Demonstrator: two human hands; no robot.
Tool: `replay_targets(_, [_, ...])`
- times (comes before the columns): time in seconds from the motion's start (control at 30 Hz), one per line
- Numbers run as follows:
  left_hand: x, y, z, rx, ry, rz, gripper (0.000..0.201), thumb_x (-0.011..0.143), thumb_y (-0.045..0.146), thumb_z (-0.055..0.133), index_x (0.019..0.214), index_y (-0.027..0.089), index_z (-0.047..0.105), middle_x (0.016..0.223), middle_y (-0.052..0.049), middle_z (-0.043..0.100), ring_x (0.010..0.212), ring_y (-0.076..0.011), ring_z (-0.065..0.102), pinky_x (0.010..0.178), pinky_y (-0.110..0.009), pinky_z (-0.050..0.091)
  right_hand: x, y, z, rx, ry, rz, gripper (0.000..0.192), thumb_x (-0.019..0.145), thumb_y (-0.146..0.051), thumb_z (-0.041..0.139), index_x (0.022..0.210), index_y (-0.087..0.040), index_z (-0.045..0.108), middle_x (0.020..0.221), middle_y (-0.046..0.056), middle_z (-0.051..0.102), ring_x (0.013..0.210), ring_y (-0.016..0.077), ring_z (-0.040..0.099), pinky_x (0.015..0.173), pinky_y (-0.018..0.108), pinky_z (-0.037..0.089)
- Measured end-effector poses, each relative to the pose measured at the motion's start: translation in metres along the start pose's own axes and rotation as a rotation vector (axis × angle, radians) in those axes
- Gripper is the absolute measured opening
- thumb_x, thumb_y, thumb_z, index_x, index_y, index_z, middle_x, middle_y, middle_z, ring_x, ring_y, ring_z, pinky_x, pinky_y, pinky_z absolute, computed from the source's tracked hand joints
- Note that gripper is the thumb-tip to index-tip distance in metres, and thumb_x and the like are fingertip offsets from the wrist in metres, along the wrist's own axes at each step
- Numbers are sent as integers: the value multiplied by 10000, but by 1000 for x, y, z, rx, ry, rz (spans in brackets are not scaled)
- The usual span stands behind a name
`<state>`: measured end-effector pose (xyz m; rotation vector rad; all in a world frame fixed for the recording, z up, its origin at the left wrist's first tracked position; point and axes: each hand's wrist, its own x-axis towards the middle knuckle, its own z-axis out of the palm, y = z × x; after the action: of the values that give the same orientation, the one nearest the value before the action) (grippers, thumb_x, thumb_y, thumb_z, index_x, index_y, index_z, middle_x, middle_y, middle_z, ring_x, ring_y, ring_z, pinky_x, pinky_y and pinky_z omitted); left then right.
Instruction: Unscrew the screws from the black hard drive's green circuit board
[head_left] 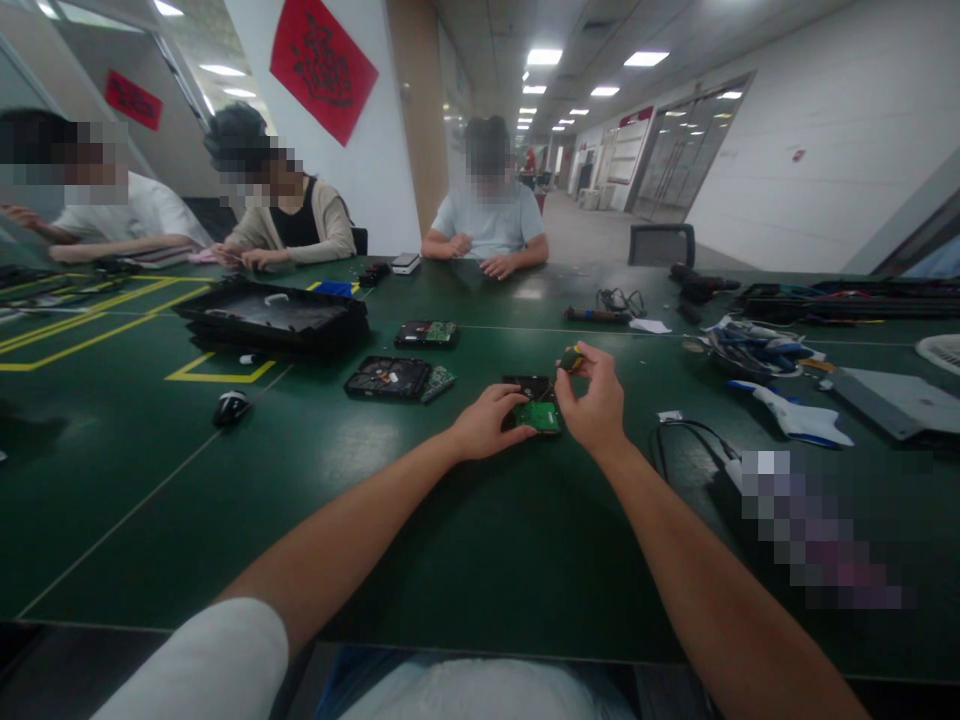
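Sleeve: my white sleeve (217, 665) sits closest, at 7 o'clock, the bare forearm running up from it toward the middle of the green table (420, 540)
Left hand: my left hand (487, 420) lies on the near left edge of the hard drive (534, 402), fingers pressed on its green circuit board (538, 416), pinning it flat rather than wrapping around it
Right hand: my right hand (596, 400) is clenched around a small screwdriver (571, 360), thumb and fingertips pinching the yellow-black handle, tip angled down at the drive
Hard drive: flat on the table at centre, between my two hands
Other drives: an opened drive (390, 378) at 10 o'clock of mine, another board-up drive (427, 333) beyond it
Mouse: a black mouse (230, 406) well off at 9 o'clock
Cable: a black cable (690, 440) at 3 o'clock
People: three people sit across the table at 11 to 12 o'clock
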<state>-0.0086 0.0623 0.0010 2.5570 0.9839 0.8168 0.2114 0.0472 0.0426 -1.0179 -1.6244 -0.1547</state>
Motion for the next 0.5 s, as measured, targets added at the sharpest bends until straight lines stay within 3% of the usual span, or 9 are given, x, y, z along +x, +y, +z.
replay_targets(0.27, [0, 1, 0, 0, 8, -3, 628, 883, 585, 688, 1384, 217, 595, 1452, -159, 549, 1406, -338, 476, 1184, -543, 425, 4, -7, -6, -25, -51, -83, 451, 961, -306, 622, 1393, -224, 524, 1213, 129, 638, 1014, 258, 678, 860, 470, 642])
replay_targets(0.5, [0, 0, 1, 16, 9, -2, 645, 892, 608, 664, 1388, 203, 589, 1450, -163, 547, 1407, -335, 473, 1185, -529, 428, 2, -7, -6, -17, -50, -66, 479, 971, -295, 592, 1438, -245, 499, 1269, 135, 625, 1047, 267, 676, 879, 484, 643])
